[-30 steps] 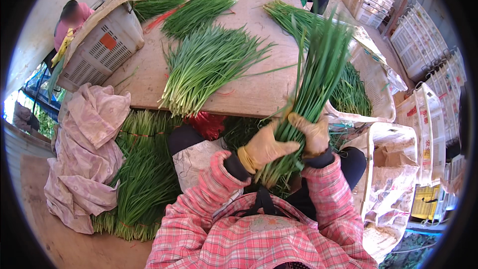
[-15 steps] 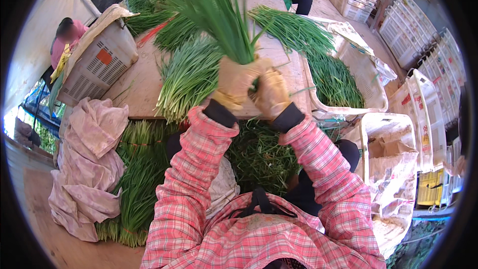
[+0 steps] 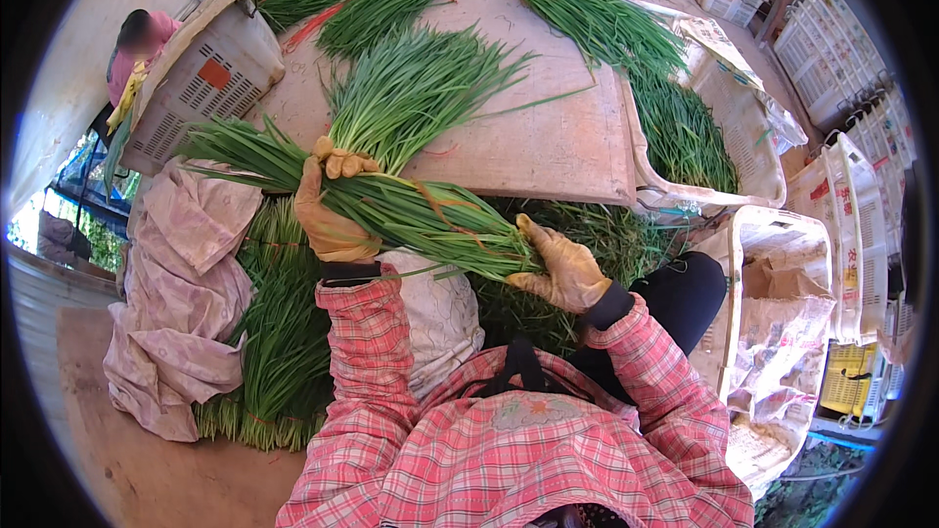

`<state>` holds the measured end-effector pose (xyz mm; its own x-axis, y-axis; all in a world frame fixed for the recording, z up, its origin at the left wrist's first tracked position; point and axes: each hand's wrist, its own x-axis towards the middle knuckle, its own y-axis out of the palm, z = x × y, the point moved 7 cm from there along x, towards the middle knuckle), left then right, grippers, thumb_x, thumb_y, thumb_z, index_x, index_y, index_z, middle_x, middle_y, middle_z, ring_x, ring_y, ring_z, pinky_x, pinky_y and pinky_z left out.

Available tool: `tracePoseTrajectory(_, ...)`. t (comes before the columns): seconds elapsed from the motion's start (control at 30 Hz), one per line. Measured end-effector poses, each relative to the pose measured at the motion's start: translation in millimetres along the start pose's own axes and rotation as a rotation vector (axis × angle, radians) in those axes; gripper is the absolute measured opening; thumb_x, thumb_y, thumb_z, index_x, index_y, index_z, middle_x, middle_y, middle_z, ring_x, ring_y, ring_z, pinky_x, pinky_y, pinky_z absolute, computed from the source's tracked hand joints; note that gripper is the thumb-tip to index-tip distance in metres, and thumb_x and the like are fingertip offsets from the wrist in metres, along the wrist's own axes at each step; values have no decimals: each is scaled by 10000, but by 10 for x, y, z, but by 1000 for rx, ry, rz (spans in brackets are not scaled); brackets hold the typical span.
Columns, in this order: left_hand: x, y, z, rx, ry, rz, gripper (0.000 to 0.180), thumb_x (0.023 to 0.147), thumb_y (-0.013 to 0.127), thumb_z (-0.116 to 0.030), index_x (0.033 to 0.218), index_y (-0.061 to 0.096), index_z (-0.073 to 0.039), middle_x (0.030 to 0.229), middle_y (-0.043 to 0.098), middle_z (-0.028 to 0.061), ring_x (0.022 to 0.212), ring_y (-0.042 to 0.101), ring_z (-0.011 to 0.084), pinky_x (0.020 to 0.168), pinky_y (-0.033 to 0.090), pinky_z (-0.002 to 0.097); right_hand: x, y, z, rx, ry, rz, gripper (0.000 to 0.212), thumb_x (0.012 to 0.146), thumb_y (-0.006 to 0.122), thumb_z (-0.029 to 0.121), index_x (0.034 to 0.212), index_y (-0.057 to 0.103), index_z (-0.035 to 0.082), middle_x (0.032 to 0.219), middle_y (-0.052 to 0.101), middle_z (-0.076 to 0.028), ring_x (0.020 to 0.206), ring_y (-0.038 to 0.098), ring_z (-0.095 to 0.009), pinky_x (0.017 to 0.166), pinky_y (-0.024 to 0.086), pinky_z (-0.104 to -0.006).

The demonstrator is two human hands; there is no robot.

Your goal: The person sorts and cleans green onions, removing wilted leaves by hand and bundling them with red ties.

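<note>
A bunch of garlic chives (image 3: 430, 220) lies nearly level across my front, leaf tips to the left and cut ends to the right. A thin orange-brown strip curves over its stems. My left hand (image 3: 333, 205), in a tan glove, is closed round the bunch's left half. At its right end, my right hand (image 3: 564, 266), gloved alike, grips the stem ends between thumb and fingers. Just beyond, a pile of loose garlic chives (image 3: 411, 93) rests on the wooden board (image 3: 548, 156). More loose green leaves (image 3: 548, 318) lie below the board's near edge.
Right of the board stands a white crate (image 3: 763, 152) of chives, with another white crate (image 3: 729, 284) nearer me. Tied chive bunches (image 3: 279, 342) sit at left beside a pale cloth (image 3: 181, 303). A grey crate (image 3: 205, 83) stands at far left, near a person in pink (image 3: 152, 44).
The chive bunch has come down from upright over the board to nearly level close to me. My right hand has moved right to its stem ends; my left hand holds farther left.
</note>
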<state>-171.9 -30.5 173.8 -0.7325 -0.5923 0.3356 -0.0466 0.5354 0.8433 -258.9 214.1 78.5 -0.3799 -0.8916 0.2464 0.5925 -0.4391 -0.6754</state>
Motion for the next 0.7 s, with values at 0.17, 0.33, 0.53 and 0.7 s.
tracePoseTrajectory(0.17,-137,-144,-103,100,87,-87,222,926,526,-244,1029,551,-49,826,519,7,810,526,169,838,449,366,-343,-195,-100,-2,246,-285,296,855,634,204,1076,627,8,851,650,-166,765,650,-292,653,516,-333)
tracePoseTrajectory(0.33,-241,-346,-225,208,137,-160,254,921,542,-282,1034,544,-55,869,533,15,874,531,187,849,443,393,-627,-523,-460,561,555,-575,254,942,559,230,847,643,10,673,565,38,566,394,-43,510,342,-204)
tracePoseTrajectory(0.53,-337,-527,-470,73,154,-130,242,929,549,-236,1072,560,-42,786,491,-3,774,489,156,781,430,347,-730,-654,-617,641,662,-531,297,961,509,269,819,628,36,684,579,33,542,396,-31,504,305,-185)
tracePoseTrajectory(0.7,-415,-482,-601,132,148,-194,217,932,547,-236,1015,566,-36,689,411,-32,651,408,112,664,379,281,-714,-808,-770,669,601,-613,272,963,499,223,885,647,9,723,605,19,540,384,-36,499,316,-201)
